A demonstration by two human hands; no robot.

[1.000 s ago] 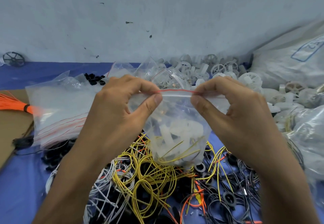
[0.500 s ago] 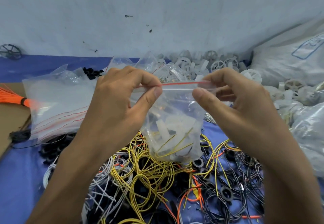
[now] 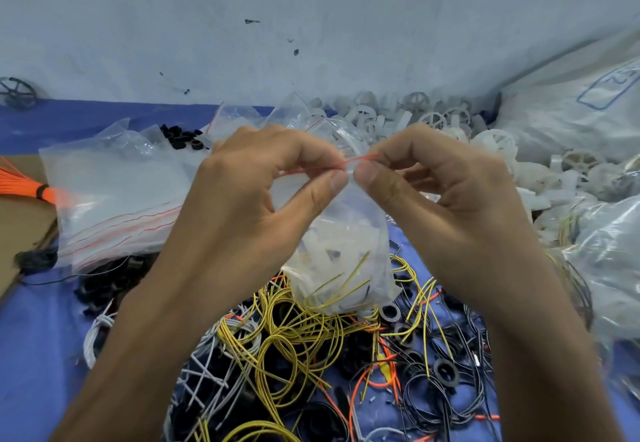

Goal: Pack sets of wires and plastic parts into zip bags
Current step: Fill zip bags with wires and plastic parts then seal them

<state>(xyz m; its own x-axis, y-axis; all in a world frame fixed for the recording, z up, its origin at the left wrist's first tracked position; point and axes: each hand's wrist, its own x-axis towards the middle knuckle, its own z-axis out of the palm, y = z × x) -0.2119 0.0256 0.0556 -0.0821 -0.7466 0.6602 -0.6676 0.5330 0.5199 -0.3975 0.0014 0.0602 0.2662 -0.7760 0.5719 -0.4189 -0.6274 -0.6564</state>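
Pinching the zip bag (image 3: pixel 341 233) at its red seal, we hold it with left hand (image 3: pixel 256 195) and right hand (image 3: pixel 446 195) (thumbs nearly touching) above yellow wires (image 3: pixel 294 341).

Your right hand (image 3: pixel 446 195) has slid along the top of the zip bag (image 3: pixel 346 254) toward your left hand (image 3: pixel 249 199). A second ago your two thumbs were well apart, with a long bit of the red zip line (image 3: pixel 360 159) showing between them. Now your thumbs are just beside each other, only a short bit of red shows, and it tilts up to the right
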